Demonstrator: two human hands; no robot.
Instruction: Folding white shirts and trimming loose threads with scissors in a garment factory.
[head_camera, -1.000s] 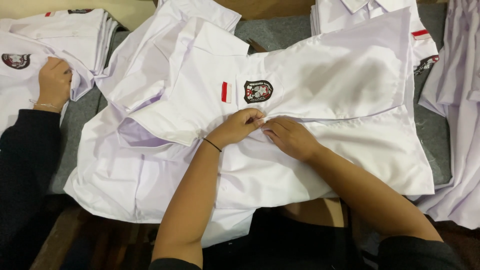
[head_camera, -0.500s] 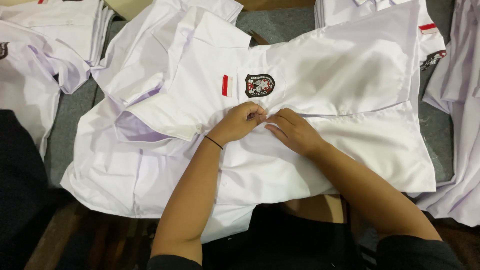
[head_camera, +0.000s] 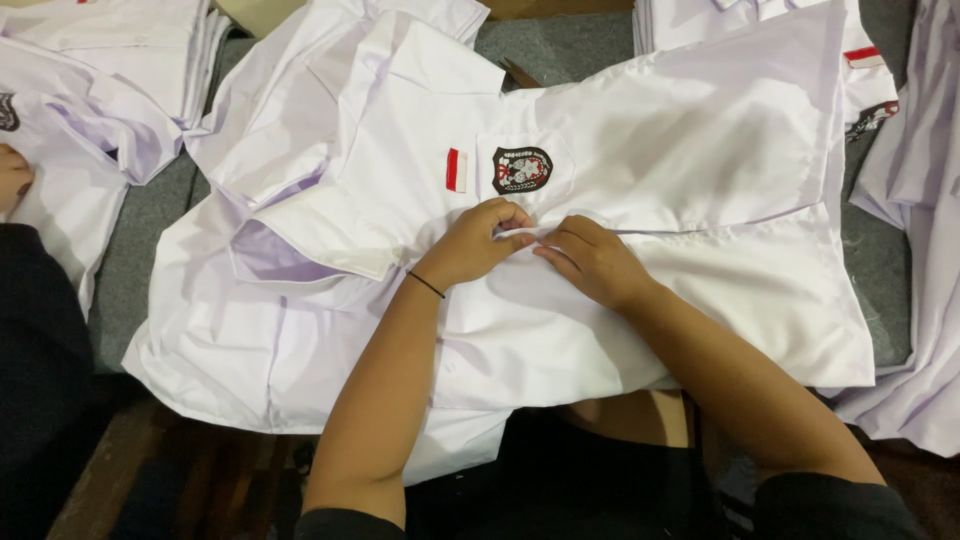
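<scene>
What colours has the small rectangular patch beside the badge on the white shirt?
Red on the left half and white on the right half, on the patch; only the head view shows it.

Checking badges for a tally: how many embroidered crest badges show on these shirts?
3: on the white shirt above both hands, crest badge; one at the left edge; one far right. Others may be hidden.

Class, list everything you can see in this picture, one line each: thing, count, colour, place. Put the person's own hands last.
Top shirt: one, white, centre, with badge and flag patch on the chest.
Badge: one, black, red and white, on the pocket.
Flag patch: one, red and white, left of the badge.
Other shirts: several, white, piled around.
Table cover: one, grey, under the shirts.
Co-worker's hand: one, far left edge.
Wristband: one, black, left wrist.
Left hand: pinching the shirt's front edge.
Right hand: pinching beside it.
</scene>
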